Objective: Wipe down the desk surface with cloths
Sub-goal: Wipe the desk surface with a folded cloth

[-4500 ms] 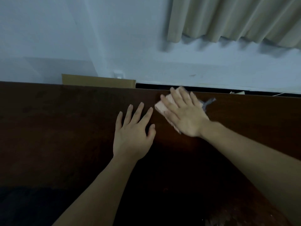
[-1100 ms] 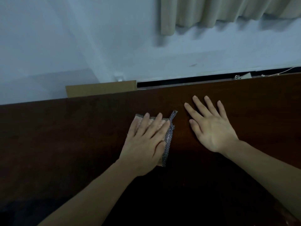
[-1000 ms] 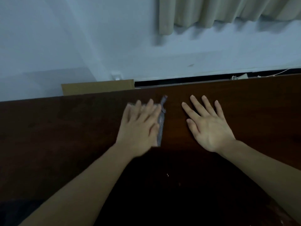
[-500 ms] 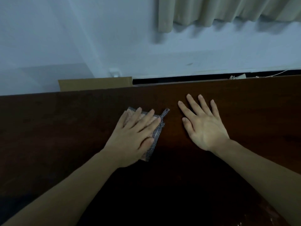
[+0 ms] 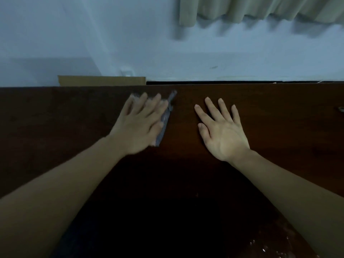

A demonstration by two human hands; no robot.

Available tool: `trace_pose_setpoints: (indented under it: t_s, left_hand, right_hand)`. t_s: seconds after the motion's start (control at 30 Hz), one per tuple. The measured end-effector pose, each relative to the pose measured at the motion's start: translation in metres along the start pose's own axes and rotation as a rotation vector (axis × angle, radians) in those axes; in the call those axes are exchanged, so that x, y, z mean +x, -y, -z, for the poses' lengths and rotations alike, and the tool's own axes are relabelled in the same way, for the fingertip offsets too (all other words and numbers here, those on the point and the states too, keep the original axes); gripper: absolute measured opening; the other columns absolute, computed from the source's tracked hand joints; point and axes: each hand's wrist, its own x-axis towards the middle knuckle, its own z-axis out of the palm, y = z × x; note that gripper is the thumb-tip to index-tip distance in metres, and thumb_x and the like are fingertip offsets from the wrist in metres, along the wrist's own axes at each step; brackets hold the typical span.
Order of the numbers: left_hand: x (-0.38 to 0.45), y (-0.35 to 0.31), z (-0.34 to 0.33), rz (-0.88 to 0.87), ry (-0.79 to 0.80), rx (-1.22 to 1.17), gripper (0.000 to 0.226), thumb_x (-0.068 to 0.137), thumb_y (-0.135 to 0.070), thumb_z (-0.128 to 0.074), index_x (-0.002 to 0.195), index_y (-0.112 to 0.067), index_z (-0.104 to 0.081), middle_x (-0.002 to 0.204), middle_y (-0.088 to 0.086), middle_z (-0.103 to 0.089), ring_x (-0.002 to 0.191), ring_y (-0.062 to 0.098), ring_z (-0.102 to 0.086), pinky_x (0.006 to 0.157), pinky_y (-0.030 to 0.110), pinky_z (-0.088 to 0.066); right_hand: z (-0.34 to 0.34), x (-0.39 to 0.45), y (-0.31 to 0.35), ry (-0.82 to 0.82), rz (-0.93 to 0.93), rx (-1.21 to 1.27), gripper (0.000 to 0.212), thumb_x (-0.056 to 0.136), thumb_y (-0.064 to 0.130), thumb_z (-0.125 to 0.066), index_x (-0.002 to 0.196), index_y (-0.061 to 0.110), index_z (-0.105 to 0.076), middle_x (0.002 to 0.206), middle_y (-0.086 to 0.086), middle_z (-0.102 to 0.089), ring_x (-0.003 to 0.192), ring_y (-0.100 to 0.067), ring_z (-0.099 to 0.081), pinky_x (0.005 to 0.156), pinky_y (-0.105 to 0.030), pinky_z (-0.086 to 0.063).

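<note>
A dark brown wooden desk (image 5: 279, 131) fills the lower part of the view. My left hand (image 5: 138, 125) lies flat, fingers straight, pressing a folded cloth (image 5: 164, 121) against the desk near its far edge. The cloth is mostly hidden under the hand; only its grey checked edge and a pale corner show, blurred by motion. My right hand (image 5: 222, 130) rests flat and spread on the bare desk to the right of the cloth, a short gap away, holding nothing.
A flat cardboard piece (image 5: 101, 81) stands behind the desk's far edge on the left. The pale wall (image 5: 204, 53) rises right behind the desk, with a beige curtain (image 5: 260, 10) hanging at the top right. A small object (image 5: 341, 109) sits at the right border.
My left hand has slid the cloth away from me toward the desk's far edge since half a second ago. The right hand has stayed flat in the same spot.
</note>
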Motion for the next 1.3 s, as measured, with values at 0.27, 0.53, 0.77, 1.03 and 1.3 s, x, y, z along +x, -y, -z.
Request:
trace_pose_setpoints:
  t_s: [0.27,0.53,0.77,1.03,1.3]
  left_hand:
    - [-0.026,0.023,-0.009,-0.181,-0.019,0.014,0.06,0.103,-0.057,-0.004,0.159,-0.038,0.005,0.169,-0.007,0.0,0.156,0.026,0.003,0.125,0.049,0.002]
    - [0.023,0.011,-0.001,0.093,0.002,-0.073,0.059,0.103,-0.056,-0.003,0.154,-0.04,0.021,0.167,-0.007,0.02,0.153,0.022,0.02,0.124,0.054,0.009]
    - [-0.047,0.02,-0.015,-0.335,0.02,0.028,0.06,0.104,-0.058,-0.004,0.161,-0.038,0.002,0.168,-0.01,0.009,0.156,0.021,0.011,0.125,0.047,0.007]
    - [0.038,0.052,0.0,0.14,-0.005,0.051,0.066,0.104,-0.048,-0.022,0.162,-0.029,0.003,0.169,-0.003,0.013,0.155,0.031,0.01,0.123,0.059,-0.001]
    - [-0.034,-0.001,-0.007,-0.014,0.007,-0.019,0.065,0.096,-0.061,0.009,0.156,-0.037,0.017,0.167,-0.006,0.013,0.156,0.027,0.009,0.125,0.053,0.004]
  right_hand:
    - [0.003,0.002,0.002,0.02,-0.012,-0.007,0.056,0.107,0.048,-0.01,0.162,0.038,-0.004,0.171,0.002,0.005,0.156,-0.029,0.012,0.125,-0.053,0.007]
    - [0.0,0.001,0.0,0.012,-0.006,0.004,0.056,0.107,0.047,-0.014,0.162,0.038,-0.007,0.171,0.002,0.004,0.157,-0.029,0.01,0.125,-0.054,0.006]
    - [0.002,0.0,0.002,0.01,-0.002,0.006,0.056,0.107,0.047,-0.014,0.162,0.037,-0.008,0.171,0.001,0.002,0.157,-0.03,0.009,0.125,-0.055,0.004]
    - [0.003,0.001,0.001,0.007,0.003,0.003,0.056,0.107,0.048,-0.014,0.162,0.038,-0.007,0.171,0.002,0.004,0.156,-0.029,0.011,0.125,-0.054,0.006]
    - [0.003,0.0,0.001,0.007,0.002,-0.003,0.056,0.107,0.047,-0.015,0.162,0.038,-0.006,0.171,0.001,0.003,0.157,-0.03,0.01,0.125,-0.054,0.006]
